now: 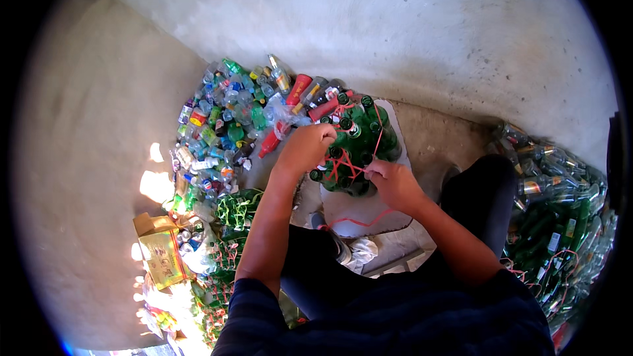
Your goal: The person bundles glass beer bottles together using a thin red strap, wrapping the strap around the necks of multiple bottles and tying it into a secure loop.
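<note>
Several green glass bottles [363,136] stand upright in a tight group on a pale board [381,220] in front of me. Red plastic twine [378,138] winds around and crosses between their necks. My left hand [312,146] is at the left side of the group, its fingers closed near the bottle necks; what they grip is hidden. At the near right side, my right hand [395,183] pinches the red twine between thumb and fingers. A loose length of twine lies curved over the near part of the board.
Plastic bottles [237,104] are heaped at the left by the wall, with a cardboard box [163,257] and tied green bottles [222,257] nearer me. Loose glass bottles [554,207] are piled at the right. My knees flank the board.
</note>
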